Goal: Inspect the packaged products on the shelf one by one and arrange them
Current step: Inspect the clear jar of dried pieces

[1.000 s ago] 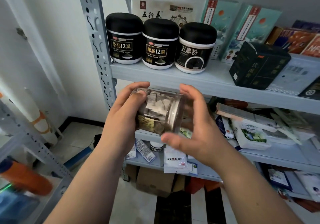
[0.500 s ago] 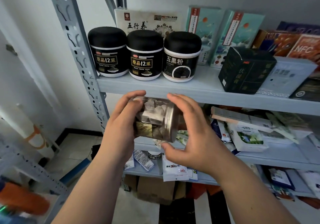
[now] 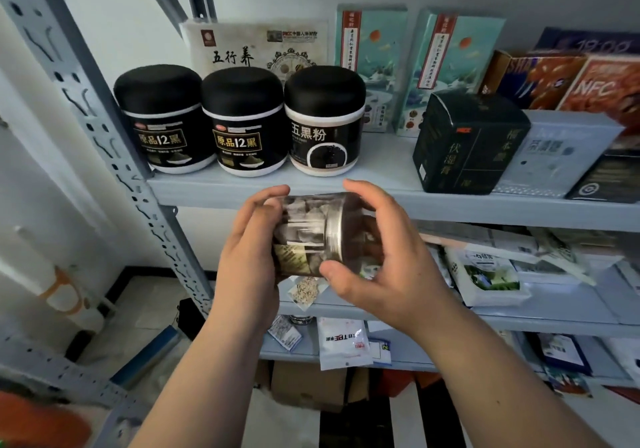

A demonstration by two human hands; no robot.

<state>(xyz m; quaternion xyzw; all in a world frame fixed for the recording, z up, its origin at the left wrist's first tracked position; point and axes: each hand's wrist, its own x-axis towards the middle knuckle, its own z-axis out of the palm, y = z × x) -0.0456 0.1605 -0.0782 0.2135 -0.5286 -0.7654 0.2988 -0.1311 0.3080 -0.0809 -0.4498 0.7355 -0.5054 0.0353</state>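
A clear plastic jar (image 3: pixel 311 233) filled with pale sachets lies on its side between my hands, in front of the upper shelf's edge (image 3: pixel 519 210). My left hand (image 3: pixel 252 250) grips its base end, fingers curled over the top. My right hand (image 3: pixel 384 250) curls round its lid end, thumb underneath. Three black-lidded tubs (image 3: pixel 242 125) stand in a row on the upper shelf just above the jar. A dark green box (image 3: pixel 467 143) stands to their right.
Teal boxes (image 3: pixel 408 67), a white box (image 3: pixel 256 46) and orange cartons (image 3: pixel 571 80) line the shelf's back. Loose pouches (image 3: pixel 485 274) clutter the middle shelf; sachets (image 3: pixel 343 340) lie on the lower one. A perforated grey upright (image 3: pixel 104 129) rises at left. Cardboard boxes (image 3: pixel 308 385) sit on the floor.
Both hands have kept hold of the jar and turned it a little. The view has tilted upward, so the upper shelf sits lower and nearer in the frame.
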